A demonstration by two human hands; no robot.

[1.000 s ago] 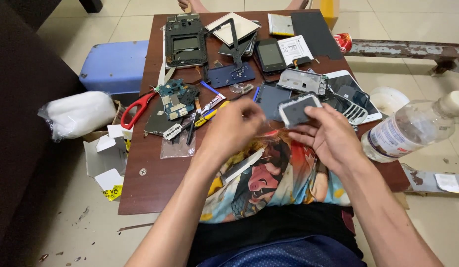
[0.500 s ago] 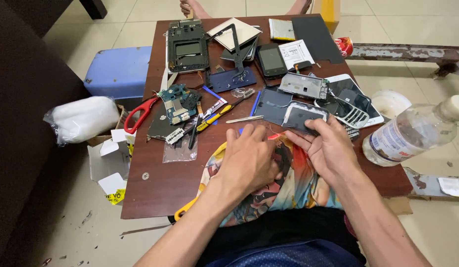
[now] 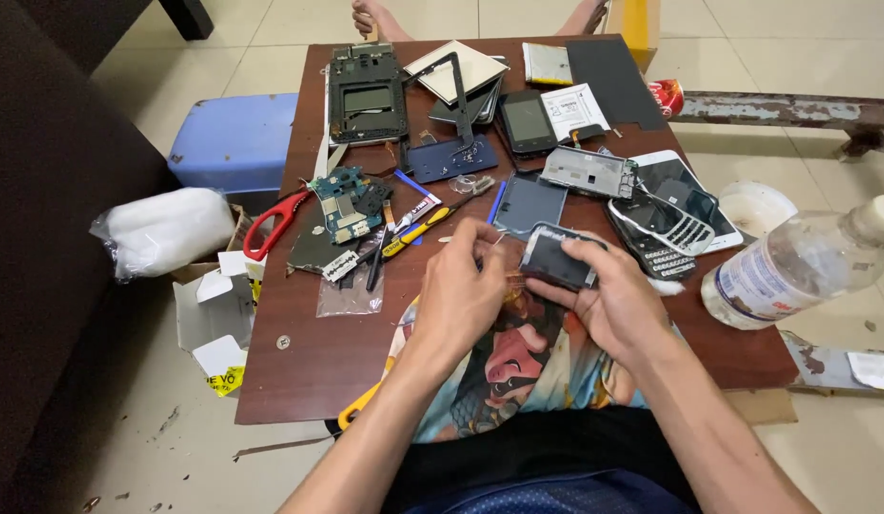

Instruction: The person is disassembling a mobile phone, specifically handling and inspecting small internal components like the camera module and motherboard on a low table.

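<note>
Right hand (image 3: pixel 621 303) now grips the lifted phone part (image 3: pixel 556 259); left hand (image 3: pixel 466 297) (fingers curled, contents unclear) has risen beside it above the table (image 3: pixel 299 362).

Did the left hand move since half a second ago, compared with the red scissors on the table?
Yes. The left hand has come up off the colourful mat toward the tools, nearer the red scissors, which lie where they lay.
</note>
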